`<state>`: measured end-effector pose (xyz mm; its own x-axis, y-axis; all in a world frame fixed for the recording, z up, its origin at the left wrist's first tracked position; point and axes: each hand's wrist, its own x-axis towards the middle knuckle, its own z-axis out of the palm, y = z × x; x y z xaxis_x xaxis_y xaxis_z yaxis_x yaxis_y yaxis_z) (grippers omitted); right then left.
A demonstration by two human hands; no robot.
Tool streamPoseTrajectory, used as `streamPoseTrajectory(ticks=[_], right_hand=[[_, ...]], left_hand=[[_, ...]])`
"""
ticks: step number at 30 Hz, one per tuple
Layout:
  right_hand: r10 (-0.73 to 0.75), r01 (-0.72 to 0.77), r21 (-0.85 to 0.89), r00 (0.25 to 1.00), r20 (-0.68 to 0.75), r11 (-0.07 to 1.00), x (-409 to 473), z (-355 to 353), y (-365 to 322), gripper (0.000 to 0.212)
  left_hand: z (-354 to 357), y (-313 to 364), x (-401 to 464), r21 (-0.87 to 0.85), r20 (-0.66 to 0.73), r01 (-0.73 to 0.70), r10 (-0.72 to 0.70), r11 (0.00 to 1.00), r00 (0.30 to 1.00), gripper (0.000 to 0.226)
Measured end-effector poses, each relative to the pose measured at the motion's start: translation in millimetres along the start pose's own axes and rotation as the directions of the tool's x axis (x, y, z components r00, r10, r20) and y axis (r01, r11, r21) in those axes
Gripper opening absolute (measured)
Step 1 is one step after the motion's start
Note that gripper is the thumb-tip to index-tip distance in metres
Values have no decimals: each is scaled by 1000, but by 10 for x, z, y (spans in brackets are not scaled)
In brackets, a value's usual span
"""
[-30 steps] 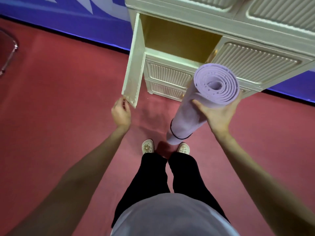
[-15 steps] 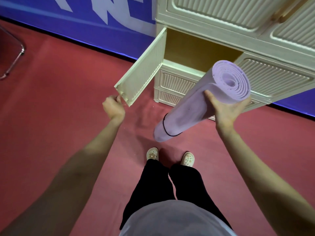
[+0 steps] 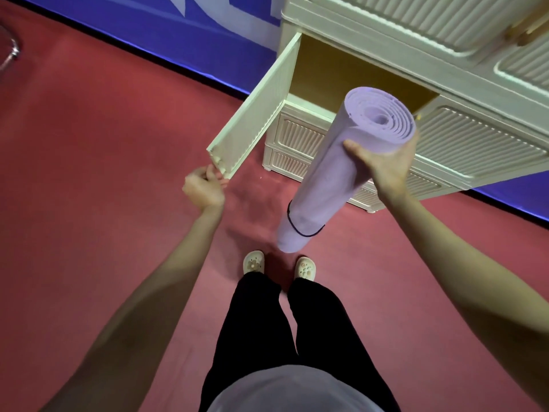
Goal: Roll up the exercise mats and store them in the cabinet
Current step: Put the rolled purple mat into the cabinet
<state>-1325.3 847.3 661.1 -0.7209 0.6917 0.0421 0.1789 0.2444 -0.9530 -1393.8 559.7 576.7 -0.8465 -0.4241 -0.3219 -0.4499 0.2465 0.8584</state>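
Standing on red floor [image 3: 89, 173], person faces a cream ribbed-panel cabinet [image 3: 460, 150] set against a blue wall banner [image 3: 184, 28].

Head view only:
- Right hand [image 3: 383, 165] wraps the rolled lilac exercise mat [image 3: 329, 173] near its upper end: thumb on the near side, fingers curled round the far side. Firm grip, mat fully off the floor.
- Mat is tilted: spiral end up and right, in front of the open compartment [image 3: 341, 75]; lower end hangs just above and ahead of the feet. Not inside the cabinet yet.
- Thin dark elastic band [image 3: 300, 231] circles the mat near the lower end, keeping the roll tight.
- Left hand [image 3: 205, 188] is at the lower free corner of the cabinet door [image 3: 252, 126], fingers curled. Fingertips look to be touching the door edge; whether they actually pinch it, cannot tell, since the contact is blurred.
- Door swung out to the left, compartment interior shows bare tan board.
- Panels beside and under the compartment are closed; wooden handle [image 3: 525, 25] visible on an upper door.
- Cream clogs [image 3: 254, 261], black trousers [image 3: 282, 328], pale top at bottom edge.
- Chrome tube frame [image 3: 10, 52] at far left edge, unidentifiable.
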Motion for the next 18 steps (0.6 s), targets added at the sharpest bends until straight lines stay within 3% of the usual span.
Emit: streamPoseTrajectory(ticks=[2, 5, 6, 8, 10, 11, 12, 14, 18], right_hand=[[20, -20, 12, 999, 39, 1000, 95, 3, 86, 105], [54, -57, 32, 994, 96, 998, 229, 23, 182, 105], [78, -82, 32, 992, 102, 996, 274, 28, 209, 105], [132, -138, 54, 985, 110, 989, 384, 29, 257, 104], [170, -180, 65, 977, 132, 982, 515, 11, 286, 101], [183, -194, 65, 973, 143, 979, 587, 5, 293, 96], [198, -210, 68, 967, 158, 975, 666, -2, 315, 88], [235, -252, 64, 951, 199, 966, 817, -5, 348, 74], [377, -399, 35, 890, 257, 916, 1033, 26, 348, 89]], left_hand=[[28, -100, 3, 170, -78, 13, 0, 985, 997, 27], [172, -547, 52, 216, -40, 115, -109, 970, 993, 56], [254, -711, 24, 254, 33, 131, -144, 958, 989, 55], [401, -806, -241, 339, 316, 74, -188, 938, 930, 53], [553, -912, -516, 375, 595, 8, -247, 927, 764, 108], [619, -970, -635, 399, 673, -49, -256, 916, 694, 131], [698, -1059, -721, 419, 710, -140, -227, 897, 667, 144], [830, -1196, -883, 447, 719, -298, -140, 844, 680, 155], [1079, -1228, -1076, 474, 569, -396, 70, 786, 820, 160]])
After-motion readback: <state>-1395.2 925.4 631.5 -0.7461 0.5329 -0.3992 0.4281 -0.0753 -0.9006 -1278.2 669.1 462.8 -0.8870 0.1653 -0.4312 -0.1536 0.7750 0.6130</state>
